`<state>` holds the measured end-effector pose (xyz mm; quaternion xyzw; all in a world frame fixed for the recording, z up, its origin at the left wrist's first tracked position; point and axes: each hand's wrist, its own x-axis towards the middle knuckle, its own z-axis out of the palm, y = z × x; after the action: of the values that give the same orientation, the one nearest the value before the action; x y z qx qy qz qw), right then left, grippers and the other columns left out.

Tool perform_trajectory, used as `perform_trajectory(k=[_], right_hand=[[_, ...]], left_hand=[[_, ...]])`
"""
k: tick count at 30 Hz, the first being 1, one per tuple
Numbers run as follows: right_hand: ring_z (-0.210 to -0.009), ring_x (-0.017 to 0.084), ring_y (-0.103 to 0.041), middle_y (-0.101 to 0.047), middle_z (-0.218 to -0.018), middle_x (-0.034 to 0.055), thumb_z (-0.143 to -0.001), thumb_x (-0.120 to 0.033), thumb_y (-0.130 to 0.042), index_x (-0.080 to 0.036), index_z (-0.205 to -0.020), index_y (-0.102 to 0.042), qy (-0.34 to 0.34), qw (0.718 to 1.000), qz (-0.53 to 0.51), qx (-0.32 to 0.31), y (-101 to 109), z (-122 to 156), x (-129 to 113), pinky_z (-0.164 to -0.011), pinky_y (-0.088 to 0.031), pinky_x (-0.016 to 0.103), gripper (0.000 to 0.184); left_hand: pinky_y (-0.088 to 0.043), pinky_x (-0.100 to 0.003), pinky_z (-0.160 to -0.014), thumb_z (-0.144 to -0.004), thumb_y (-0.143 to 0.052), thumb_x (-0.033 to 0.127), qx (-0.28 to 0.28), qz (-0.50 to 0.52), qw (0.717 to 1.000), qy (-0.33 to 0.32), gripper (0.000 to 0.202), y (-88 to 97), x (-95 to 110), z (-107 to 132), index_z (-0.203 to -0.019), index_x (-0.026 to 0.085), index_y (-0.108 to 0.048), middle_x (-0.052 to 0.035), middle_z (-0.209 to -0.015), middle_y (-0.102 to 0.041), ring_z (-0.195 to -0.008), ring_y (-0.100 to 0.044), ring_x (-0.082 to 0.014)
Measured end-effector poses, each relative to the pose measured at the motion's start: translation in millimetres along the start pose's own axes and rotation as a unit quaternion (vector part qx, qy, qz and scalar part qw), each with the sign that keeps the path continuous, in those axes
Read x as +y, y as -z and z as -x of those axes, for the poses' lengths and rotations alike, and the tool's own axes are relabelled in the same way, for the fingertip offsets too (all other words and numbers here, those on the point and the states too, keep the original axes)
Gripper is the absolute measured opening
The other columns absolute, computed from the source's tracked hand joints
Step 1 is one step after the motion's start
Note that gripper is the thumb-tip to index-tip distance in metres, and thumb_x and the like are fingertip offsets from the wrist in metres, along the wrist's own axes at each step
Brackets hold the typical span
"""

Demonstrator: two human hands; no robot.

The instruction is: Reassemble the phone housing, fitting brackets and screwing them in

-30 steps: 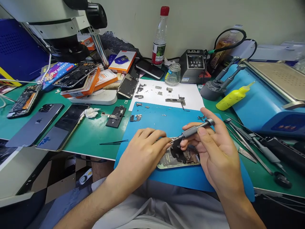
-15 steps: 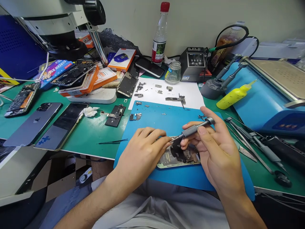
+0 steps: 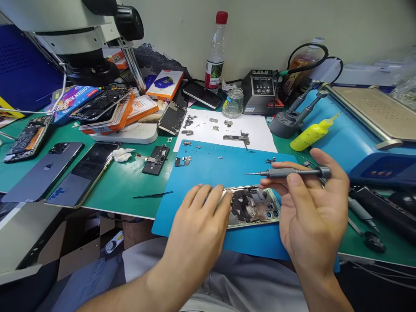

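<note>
My right hand (image 3: 308,208) is closed around a grey precision screwdriver (image 3: 282,173), held nearly level above the mat, its thin tip pointing left and touching nothing. Below it lies an opened phone housing (image 3: 260,206), its bare interior facing up, with a black round patch in the middle and camera holes at the right end. My left hand (image 3: 201,221) grips the housing's left end, fingers curled over it; the thumb and that end are hidden. Under the housing is a blue mat (image 3: 208,173).
Small phone parts lie on a white sheet (image 3: 208,136) behind the mat. Black tweezers (image 3: 152,195) and several phones are at left, beneath a microscope (image 3: 87,47). At right stand a screwdriver holder (image 3: 286,125), a yellow bottle (image 3: 312,134) and a blue machine (image 3: 364,151).
The screwdriver has lifted off the housing and swung right, from slanting down to nearly level. My left fingers have left the screwdriver tip and spread over the housing's left end.
</note>
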<state>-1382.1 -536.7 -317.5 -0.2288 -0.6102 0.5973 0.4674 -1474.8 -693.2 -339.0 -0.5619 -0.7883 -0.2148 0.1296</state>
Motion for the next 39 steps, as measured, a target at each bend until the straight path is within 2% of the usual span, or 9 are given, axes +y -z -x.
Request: perform_trajectory(k=[3, 9, 13, 20, 22, 25, 28, 34, 39], right_hand=[[-0.107, 0.021, -0.072, -0.073, -0.113, 0.0032, -0.103, -0.027, -0.069, -0.035, -0.141, -0.055, 0.033, 0.999, 0.039, -0.004, 0.3, 4.4, -2.9, -0.088, -0.066, 0.038, 0.041], [-0.102, 0.019, -0.074, -0.075, -0.111, 0.0035, -0.103, -0.025, -0.069, -0.032, -0.140, -0.057, -0.027, 1.000, -0.014, -0.007, 6.8, -1.7, 2.6, -0.084, -0.066, 0.033, 0.040], [-0.108, 0.020, -0.072, -0.075, -0.110, 0.0035, -0.102, -0.025, -0.069, -0.032, -0.142, -0.057, -0.015, 1.000, -0.018, 0.005, 8.2, -2.1, 3.9, -0.084, -0.065, 0.032, 0.042], [-0.096, 0.021, -0.074, -0.073, -0.111, 0.0039, -0.096, -0.034, -0.080, -0.033, -0.145, -0.057, -0.052, 0.998, -0.008, -0.025, 12.3, -0.8, 3.9, -0.073, -0.066, 0.032, 0.054], [-0.102, 0.022, -0.074, -0.074, -0.111, 0.0045, -0.097, -0.034, -0.080, -0.034, -0.146, -0.057, -0.052, 0.998, -0.012, -0.042, 13.7, -1.4, 4.0, -0.075, -0.066, 0.031, 0.055], [-0.107, 0.021, -0.073, -0.075, -0.111, 0.0049, -0.098, -0.033, -0.078, -0.033, -0.148, -0.056, -0.052, 0.997, -0.027, -0.054, 14.7, -0.7, 3.0, -0.080, -0.067, 0.029, 0.055], [-0.107, 0.021, -0.074, -0.075, -0.112, 0.0049, -0.097, -0.031, -0.078, -0.033, -0.149, -0.056, -0.059, 0.994, -0.056, -0.068, 15.5, 0.8, 1.7, -0.085, -0.068, 0.031, 0.056], [-0.101, 0.021, -0.076, -0.076, -0.111, 0.0051, -0.097, -0.028, -0.075, -0.033, -0.150, -0.056, -0.066, 0.990, -0.086, -0.094, 18.4, 0.4, 1.4, -0.089, -0.068, 0.034, 0.056], [-0.098, 0.018, -0.076, -0.078, -0.109, 0.0042, -0.099, -0.024, -0.073, -0.032, -0.149, -0.058, -0.064, 0.985, -0.114, -0.112, 18.5, -1.2, 1.7, -0.088, -0.068, 0.029, 0.053]], left_hand=[[-0.053, -0.052, -0.114, -0.109, -0.055, 0.018, 0.032, 0.007, 0.999, 0.019, 0.031, -2.8, 6.3, 6.8, -0.136, 0.014, -0.071, -0.0116, -0.139, -0.074, -0.125, -0.068, -0.0314], [-0.060, -0.043, -0.099, -0.114, -0.049, 0.024, 0.020, 0.106, 0.993, 0.041, 0.029, 9.2, -19.1, -8.9, -0.130, 0.017, -0.072, -0.0073, -0.127, -0.078, -0.113, -0.071, -0.0241], [-0.057, -0.048, -0.100, -0.113, -0.052, 0.024, -0.047, 0.054, 0.996, 0.055, 0.026, 10.7, -37.1, -34.4, -0.122, 0.019, -0.076, -0.0063, -0.104, -0.074, -0.098, -0.067, -0.0247], [-0.058, -0.039, -0.086, -0.111, -0.051, 0.014, -0.106, 0.068, 0.990, 0.056, 0.027, 11.5, -46.0, -41.2, -0.121, 0.017, -0.075, -0.0085, -0.113, -0.069, -0.100, -0.067, -0.0234], [-0.058, -0.038, -0.086, -0.111, -0.049, 0.011, -0.097, 0.089, 0.989, 0.071, 0.031, 15.6, -47.2, -37.2, -0.128, 0.018, -0.074, -0.0079, -0.113, -0.071, -0.100, -0.068, -0.0226], [-0.057, -0.036, -0.091, -0.110, -0.055, 0.012, -0.024, 0.160, 0.982, 0.098, 0.031, 21.7, -43.6, -32.6, -0.134, 0.020, -0.073, -0.0067, -0.116, -0.074, -0.104, -0.070, -0.0209], [-0.058, -0.028, -0.083, -0.104, -0.071, 0.021, -0.007, 0.332, 0.935, 0.121, 0.024, 26.3, -31.8, -31.3, -0.127, 0.026, -0.078, -0.0016, -0.116, -0.078, -0.097, -0.071, -0.0158], [-0.055, -0.023, -0.063, -0.099, -0.077, 0.026, -0.063, 0.591, 0.772, 0.226, 0.017, 24.1, -11.7, -33.8, -0.113, 0.029, -0.086, 0.0000, -0.096, -0.081, -0.071, -0.066, -0.0115], [-0.055, -0.021, -0.061, -0.098, -0.078, 0.027, -0.046, 0.620, 0.747, 0.236, 0.015, 17.4, -10.1, -31.8, -0.109, 0.028, -0.088, -0.0030, -0.098, -0.083, -0.071, -0.067, -0.0119]])
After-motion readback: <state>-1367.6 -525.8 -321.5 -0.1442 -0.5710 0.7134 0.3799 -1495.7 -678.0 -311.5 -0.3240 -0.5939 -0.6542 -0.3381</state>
